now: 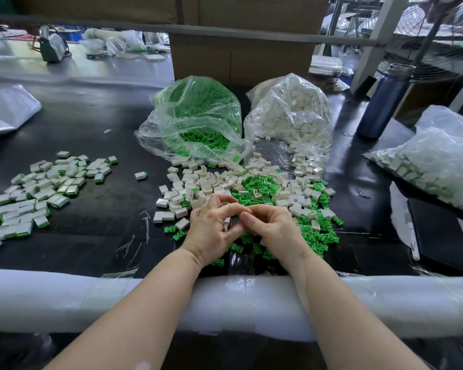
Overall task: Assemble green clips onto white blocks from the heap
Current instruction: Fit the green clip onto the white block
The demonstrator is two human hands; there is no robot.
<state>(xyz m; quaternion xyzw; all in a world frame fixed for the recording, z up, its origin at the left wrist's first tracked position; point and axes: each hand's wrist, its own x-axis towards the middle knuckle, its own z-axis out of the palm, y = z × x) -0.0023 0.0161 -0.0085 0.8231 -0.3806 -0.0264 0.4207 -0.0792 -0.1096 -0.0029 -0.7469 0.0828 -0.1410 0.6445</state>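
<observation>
Between both hands' fingers sits 1 white block

My heap mixes bright green clips with white blocks; the table is black, the far-right bottle dark blue.

on the table i saw my hands near the front edge, left hand touching right hand, a block between their fingers. just behind them lay the mixed heap. behind the heap stood two open bags, the clip bag left of the block bag. finished pieces lay well to the left. a bottle stood far right, with another bag in front of it.
</observation>
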